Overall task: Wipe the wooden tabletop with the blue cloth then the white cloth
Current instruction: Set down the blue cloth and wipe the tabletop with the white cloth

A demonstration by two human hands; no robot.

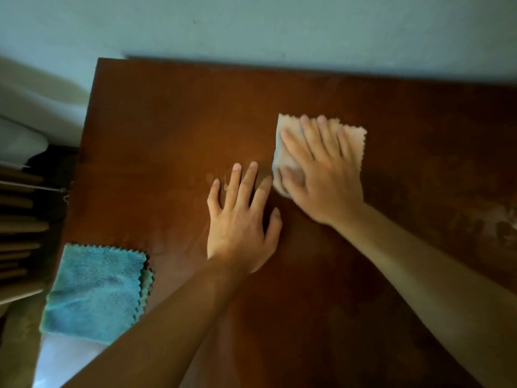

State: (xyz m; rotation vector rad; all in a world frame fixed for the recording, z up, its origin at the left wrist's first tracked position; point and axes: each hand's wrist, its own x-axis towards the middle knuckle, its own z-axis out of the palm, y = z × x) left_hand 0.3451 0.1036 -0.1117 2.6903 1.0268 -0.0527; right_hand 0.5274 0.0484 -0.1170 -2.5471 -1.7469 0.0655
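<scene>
At the lower left of the frame, the blue cloth [93, 292] lies folded at the near left corner of the bench [173, 130], its fuzzy pile showing and its pinked, zigzag edges stacked in layers along the right side. Two bare forearms run up from the bottom edge, cut off by the frame. The left hand [242, 219] lies palm down in the middle of the frame, fingers spread and flat on the bare wood, gripping nothing. Just to its right and a little higher, the right hand [321, 175] presses flat on the white cloth [354, 142], fingers extended and slightly apart; the hand covers most of the cloth, and motion blur softens its thumb side. The cloth looks folded, pale and soft, with the same zigzag edge. The bench is a smooth, dark reddish-brown wooden top, with pale mottled patches at the right edge of the frame. Along the top, it meets a plain pale wall [251, 26]. At the left edge, dim slatted shapes are hard to make out.
</scene>
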